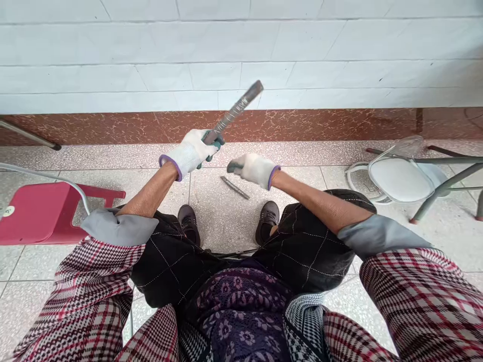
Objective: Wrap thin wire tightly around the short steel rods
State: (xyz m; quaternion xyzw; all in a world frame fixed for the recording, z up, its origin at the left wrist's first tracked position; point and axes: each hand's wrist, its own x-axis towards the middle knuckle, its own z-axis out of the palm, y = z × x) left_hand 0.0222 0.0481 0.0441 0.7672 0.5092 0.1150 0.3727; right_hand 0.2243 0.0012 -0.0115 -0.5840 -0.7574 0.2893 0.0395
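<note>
I sit with both arms stretched out over my knees. My left hand [190,152], in a white glove with a purple cuff, is closed round the lower end of a grey metal rod [236,109] that slants up to the right in front of the wall. My right hand [253,168], gloved the same way, is apart from the rod; its fingers are curled with green-tipped fingertips pointing left, and nothing shows in them. On the floor tiles just below the right hand lies a short grey metal bar [234,187], between my two dark shoes.
A red plastic chair [45,211] stands at the left. A white chair on a grey metal frame [400,178] lies tipped at the right. A tiled wall with a brown skirting [320,123] runs across ahead.
</note>
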